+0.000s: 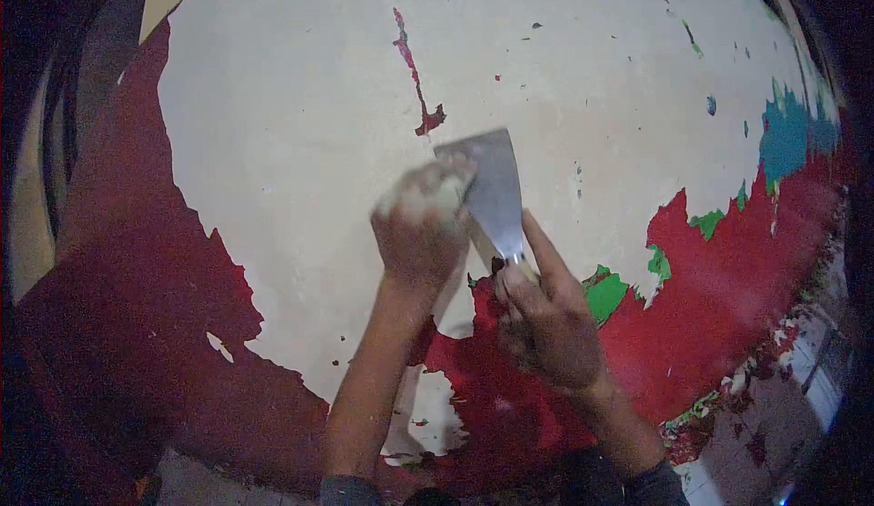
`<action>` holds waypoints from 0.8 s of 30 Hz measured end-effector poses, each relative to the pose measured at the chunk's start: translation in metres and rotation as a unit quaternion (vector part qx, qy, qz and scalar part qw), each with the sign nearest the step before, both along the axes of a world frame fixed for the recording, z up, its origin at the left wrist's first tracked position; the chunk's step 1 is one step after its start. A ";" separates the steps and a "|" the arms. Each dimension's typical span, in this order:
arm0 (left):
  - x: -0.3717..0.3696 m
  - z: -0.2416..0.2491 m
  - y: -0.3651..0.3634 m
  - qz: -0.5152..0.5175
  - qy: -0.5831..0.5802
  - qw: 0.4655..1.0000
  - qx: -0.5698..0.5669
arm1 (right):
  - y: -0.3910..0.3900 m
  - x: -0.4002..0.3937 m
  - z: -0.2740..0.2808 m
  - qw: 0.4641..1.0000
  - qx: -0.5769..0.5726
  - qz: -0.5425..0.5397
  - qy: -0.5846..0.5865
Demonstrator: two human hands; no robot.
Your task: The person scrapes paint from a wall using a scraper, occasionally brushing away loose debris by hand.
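My right hand [551, 328] is wrapped around the handle of a paint scraper [496, 183], its wide metal blade tilted up and to the left. Just left of the blade is my left hand [423, 224], its fingers curled in and blurred by motion. The knuckles overlap the blade's left edge; whether anything is inside the fist cannot be seen. Behind both hands is a pale surface [309, 142] with ragged red paint [728, 278] along its lower part. A thin dark-red strip of paint [414, 73] runs above the blade.
Green paint patches [605, 296] show along the ragged edge, and a blue patch [785, 137] is at the far right. Paint flakes [692, 438] lie scattered over pale tiles [765, 456] at the lower right. A small pale bare spot [219, 347] interrupts the red at left.
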State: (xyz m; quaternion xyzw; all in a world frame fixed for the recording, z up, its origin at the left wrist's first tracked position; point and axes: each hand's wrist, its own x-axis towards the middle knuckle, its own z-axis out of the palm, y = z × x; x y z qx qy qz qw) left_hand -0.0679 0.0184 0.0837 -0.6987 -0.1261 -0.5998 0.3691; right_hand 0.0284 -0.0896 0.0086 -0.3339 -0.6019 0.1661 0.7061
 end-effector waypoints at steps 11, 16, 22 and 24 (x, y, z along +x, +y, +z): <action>0.001 0.012 0.012 -0.011 -0.056 0.998 0.010 | 0.002 -0.004 0.018 0.996 -0.009 0.079 0.051; 0.001 0.006 0.007 -0.054 -0.035 0.998 0.006 | 0.004 -0.001 0.008 0.998 0.029 -0.045 -0.030; -0.002 0.022 0.005 -0.036 -0.049 0.998 -0.027 | -0.008 -0.012 0.027 0.991 -0.027 0.099 0.085; -0.005 0.008 -0.001 -0.005 -0.029 0.999 -0.036 | -0.009 -0.010 0.013 0.995 -0.028 0.068 0.066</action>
